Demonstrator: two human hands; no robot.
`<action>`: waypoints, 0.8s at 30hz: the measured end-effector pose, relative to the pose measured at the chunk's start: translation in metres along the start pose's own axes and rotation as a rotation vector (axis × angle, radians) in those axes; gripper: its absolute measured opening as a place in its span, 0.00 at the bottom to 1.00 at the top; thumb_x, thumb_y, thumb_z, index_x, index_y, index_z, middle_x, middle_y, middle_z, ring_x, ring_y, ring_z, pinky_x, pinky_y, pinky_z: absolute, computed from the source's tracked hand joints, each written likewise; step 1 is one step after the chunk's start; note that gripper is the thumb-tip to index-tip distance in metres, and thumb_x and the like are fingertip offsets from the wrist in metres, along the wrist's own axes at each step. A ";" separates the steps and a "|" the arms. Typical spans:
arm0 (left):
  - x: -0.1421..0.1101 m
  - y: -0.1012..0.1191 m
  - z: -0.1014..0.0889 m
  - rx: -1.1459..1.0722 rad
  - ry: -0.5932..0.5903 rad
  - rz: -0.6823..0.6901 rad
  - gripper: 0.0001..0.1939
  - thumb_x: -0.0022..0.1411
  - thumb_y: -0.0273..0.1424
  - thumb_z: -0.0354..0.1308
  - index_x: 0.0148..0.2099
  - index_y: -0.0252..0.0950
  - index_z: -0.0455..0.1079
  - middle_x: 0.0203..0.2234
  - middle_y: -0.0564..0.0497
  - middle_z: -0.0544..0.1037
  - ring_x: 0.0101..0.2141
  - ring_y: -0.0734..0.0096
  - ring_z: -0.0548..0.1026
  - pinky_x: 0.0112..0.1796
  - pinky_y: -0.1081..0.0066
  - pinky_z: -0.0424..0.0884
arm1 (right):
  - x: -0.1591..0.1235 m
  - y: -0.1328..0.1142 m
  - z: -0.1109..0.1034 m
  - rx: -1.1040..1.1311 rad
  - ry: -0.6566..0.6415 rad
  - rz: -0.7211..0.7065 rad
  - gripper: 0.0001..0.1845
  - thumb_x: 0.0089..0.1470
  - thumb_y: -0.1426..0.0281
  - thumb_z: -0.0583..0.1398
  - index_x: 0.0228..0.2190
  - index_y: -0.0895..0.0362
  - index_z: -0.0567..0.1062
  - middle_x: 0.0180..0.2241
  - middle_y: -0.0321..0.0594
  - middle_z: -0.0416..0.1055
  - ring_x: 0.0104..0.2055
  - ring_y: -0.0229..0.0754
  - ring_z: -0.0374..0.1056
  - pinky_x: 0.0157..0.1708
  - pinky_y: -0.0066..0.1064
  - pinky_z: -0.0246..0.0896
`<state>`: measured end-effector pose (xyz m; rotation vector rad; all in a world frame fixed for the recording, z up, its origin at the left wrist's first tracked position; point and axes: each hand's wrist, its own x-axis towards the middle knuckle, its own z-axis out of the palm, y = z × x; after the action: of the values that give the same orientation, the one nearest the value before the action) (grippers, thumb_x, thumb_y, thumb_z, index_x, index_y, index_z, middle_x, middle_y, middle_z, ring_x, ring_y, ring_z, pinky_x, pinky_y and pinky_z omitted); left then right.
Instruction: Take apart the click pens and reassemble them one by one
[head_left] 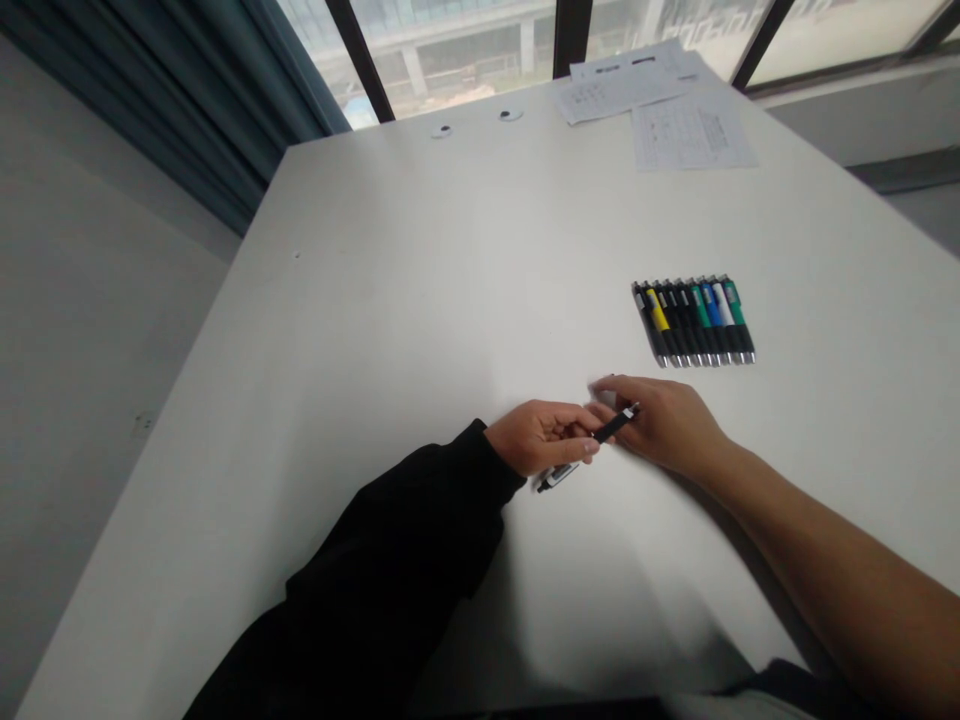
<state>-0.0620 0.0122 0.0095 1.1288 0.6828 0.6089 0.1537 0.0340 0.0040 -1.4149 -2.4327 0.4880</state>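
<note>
1. A dark blue curtain (180, 110) hangs at the far left, beside a tall window (450, 50) with black frames, and a white table (375, 350) fills most of the view.
2. Two small round grommets (477, 123) sit in the table near its far edge.
3. A black sleeve (390, 560) runs in from the lower left and ends at the wrist of the left hand (540, 438). This hand is curled, with its fingertips closed on the lower part of a black click pen (613, 427).
4. The pen is held just above the table, tilted across the space between the hands, with a pale band showing at its lower end. Which end is the tip, I cannot tell.
5. The right hand (660, 425), on a bare forearm (817, 530), grasps the pen's upper part from the other side, with its fingers pinched around the barrel. Both hands grip the slim barrel close together, and firm fingertip pressure from each side keeps it from rolling or slipping.
6. Just beyond the right hand, not touching it, a tight row of click pens (694, 322) lies side by side, with yellow, green, blue and white barrels among the black.
7. Printed paper sheets (694, 130) lie at the far right edge of the table.
</note>
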 end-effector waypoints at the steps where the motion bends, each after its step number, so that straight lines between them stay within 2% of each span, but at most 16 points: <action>1: 0.000 0.000 0.000 0.004 0.002 -0.003 0.15 0.56 0.36 0.69 0.39 0.29 0.76 0.25 0.52 0.76 0.24 0.78 0.69 0.28 0.75 0.65 | 0.000 0.001 -0.001 0.029 -0.006 0.009 0.15 0.60 0.62 0.60 0.45 0.55 0.79 0.29 0.41 0.80 0.28 0.46 0.75 0.29 0.33 0.61; 5: 0.000 -0.001 -0.001 0.012 0.012 -0.028 0.17 0.55 0.37 0.70 0.41 0.29 0.76 0.25 0.52 0.76 0.24 0.79 0.68 0.27 0.76 0.63 | -0.001 0.005 -0.004 0.139 0.006 0.014 0.14 0.59 0.63 0.61 0.44 0.57 0.77 0.28 0.39 0.77 0.26 0.42 0.71 0.28 0.31 0.61; 11: -0.001 -0.001 -0.001 0.026 0.017 -0.042 0.17 0.56 0.37 0.69 0.42 0.29 0.76 0.25 0.52 0.76 0.24 0.79 0.67 0.26 0.76 0.61 | -0.001 0.009 -0.006 0.152 0.032 -0.114 0.08 0.59 0.68 0.61 0.40 0.57 0.75 0.33 0.42 0.74 0.27 0.40 0.68 0.29 0.31 0.61; 18: 0.000 -0.002 -0.002 0.016 0.016 -0.035 0.18 0.56 0.37 0.69 0.42 0.28 0.76 0.25 0.51 0.76 0.24 0.79 0.68 0.26 0.76 0.62 | -0.001 0.006 -0.011 0.268 0.013 -0.156 0.05 0.59 0.71 0.60 0.37 0.56 0.76 0.33 0.41 0.75 0.26 0.38 0.66 0.28 0.31 0.60; 21: -0.001 -0.003 -0.002 0.016 0.012 -0.036 0.19 0.56 0.38 0.69 0.43 0.28 0.77 0.25 0.51 0.76 0.24 0.79 0.67 0.26 0.76 0.62 | -0.002 0.008 -0.015 0.467 0.061 -0.018 0.05 0.58 0.67 0.63 0.35 0.55 0.78 0.31 0.40 0.77 0.27 0.39 0.68 0.28 0.32 0.62; 24: -0.001 -0.004 -0.002 0.028 0.020 -0.058 0.20 0.57 0.39 0.69 0.45 0.28 0.77 0.26 0.50 0.76 0.23 0.80 0.66 0.25 0.76 0.61 | -0.003 0.013 -0.020 0.804 0.157 0.189 0.09 0.53 0.62 0.69 0.33 0.54 0.79 0.26 0.37 0.75 0.24 0.39 0.67 0.23 0.31 0.60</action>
<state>-0.0642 0.0114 0.0057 1.1260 0.7411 0.5639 0.1731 0.0400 0.0161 -1.2378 -1.6619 1.1783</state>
